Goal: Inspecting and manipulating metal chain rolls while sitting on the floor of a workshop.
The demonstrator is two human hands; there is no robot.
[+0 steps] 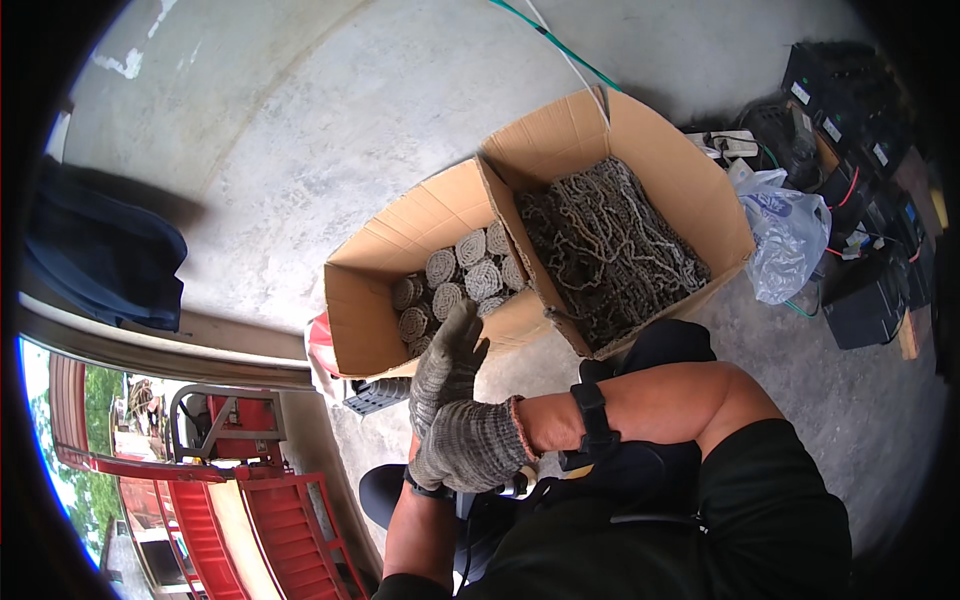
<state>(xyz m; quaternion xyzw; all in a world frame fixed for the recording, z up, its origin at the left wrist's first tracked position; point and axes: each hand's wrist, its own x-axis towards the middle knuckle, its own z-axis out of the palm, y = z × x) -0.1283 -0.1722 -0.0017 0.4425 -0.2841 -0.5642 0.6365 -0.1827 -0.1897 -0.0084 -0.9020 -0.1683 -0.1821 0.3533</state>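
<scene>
My left hand (447, 362), in a grey knitted work glove, is raised with its fingers stretched out in front of the left cardboard box. Across its wrist lies my right hand (470, 448), in a matching glove, with its fingers closed round the left glove's cuff. The right fingertips are partly hidden. Inside the left cardboard box (362, 318) stand several tightly coiled grey chains (446, 267). Right beside it, the larger cardboard box (680, 170) holds a heap of loose, lengthwise-laid chains (620, 240).
Black battery-like cases (865, 300) and a clear plastic bag (785, 235) lie at the right. A green hose (570, 52) runs behind the boxes. Dark cloth (100, 250) hangs at the left, above a red metal vehicle frame (300, 530) outside the doorway.
</scene>
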